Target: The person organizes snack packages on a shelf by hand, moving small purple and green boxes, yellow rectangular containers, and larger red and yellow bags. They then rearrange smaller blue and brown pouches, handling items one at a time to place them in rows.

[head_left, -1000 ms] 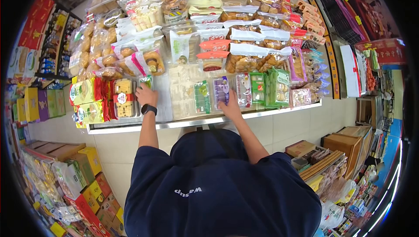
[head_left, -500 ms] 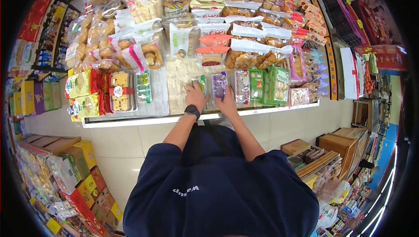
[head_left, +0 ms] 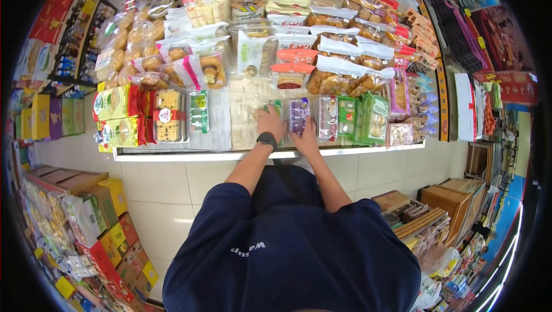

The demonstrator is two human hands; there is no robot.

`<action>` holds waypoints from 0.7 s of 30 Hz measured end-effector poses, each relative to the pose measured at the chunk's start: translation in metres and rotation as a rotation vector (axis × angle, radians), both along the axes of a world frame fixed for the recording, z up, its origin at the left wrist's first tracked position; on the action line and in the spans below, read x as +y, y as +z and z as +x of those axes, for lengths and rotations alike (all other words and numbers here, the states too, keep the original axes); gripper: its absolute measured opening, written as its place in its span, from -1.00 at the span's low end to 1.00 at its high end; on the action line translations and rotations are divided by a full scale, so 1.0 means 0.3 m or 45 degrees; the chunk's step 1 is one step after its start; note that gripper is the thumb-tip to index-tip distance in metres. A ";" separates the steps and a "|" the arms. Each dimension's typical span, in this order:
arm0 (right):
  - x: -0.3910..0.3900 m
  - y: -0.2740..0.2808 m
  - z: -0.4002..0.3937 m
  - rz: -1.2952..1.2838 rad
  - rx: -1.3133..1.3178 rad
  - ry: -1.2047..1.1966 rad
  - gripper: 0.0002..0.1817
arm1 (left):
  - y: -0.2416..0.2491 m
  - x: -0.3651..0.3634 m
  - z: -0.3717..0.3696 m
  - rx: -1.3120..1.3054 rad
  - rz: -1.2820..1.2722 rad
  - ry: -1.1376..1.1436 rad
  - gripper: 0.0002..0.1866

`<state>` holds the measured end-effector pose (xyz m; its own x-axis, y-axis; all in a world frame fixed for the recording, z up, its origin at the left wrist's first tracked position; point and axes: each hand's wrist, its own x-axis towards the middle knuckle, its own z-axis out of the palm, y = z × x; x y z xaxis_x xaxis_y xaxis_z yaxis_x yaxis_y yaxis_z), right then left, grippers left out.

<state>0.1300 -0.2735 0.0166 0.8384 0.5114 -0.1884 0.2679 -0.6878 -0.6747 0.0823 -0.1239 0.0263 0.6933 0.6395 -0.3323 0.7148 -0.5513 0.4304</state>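
My left hand [head_left: 269,123], with a black watch [head_left: 267,139] on its wrist, lies over a small green pack [head_left: 278,107] and covers most of it. Its fingers are bent around the pack. To its right, my right hand [head_left: 306,139] holds the near end of a purple-labelled pack [head_left: 299,114], thumb at the left edge and fingers at the right. Both packs rest on the display table near its front edge. Beside the purple pack stands a clear tray pack with a dark red label [head_left: 328,118], then a green pack [head_left: 346,115].
Rows of bagged bread [head_left: 339,73] fill the table behind my hands. At the left are a boxed cookie pack [head_left: 168,115], a green-and-white pack [head_left: 199,112] and yellow-red packs [head_left: 118,132]. The white table edge [head_left: 230,155] runs before me; stacked cartons [head_left: 123,237] stand behind left.
The view has swung slightly, so the table and goods sit further right in the picture. Both hands stay at the same two packs, with little other movement.
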 end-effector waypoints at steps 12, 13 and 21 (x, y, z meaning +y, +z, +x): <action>-0.012 0.048 0.026 0.028 0.042 0.047 0.01 | -0.060 0.519 -0.336 -0.275 0.657 0.243 -0.35; -0.009 0.053 0.027 0.047 0.042 0.050 0.01 | -0.070 0.570 -0.363 -0.185 0.601 0.296 -0.34; -0.008 0.056 0.025 0.064 -0.020 0.089 -0.04 | -0.125 0.606 -0.382 -0.024 0.386 0.351 -0.28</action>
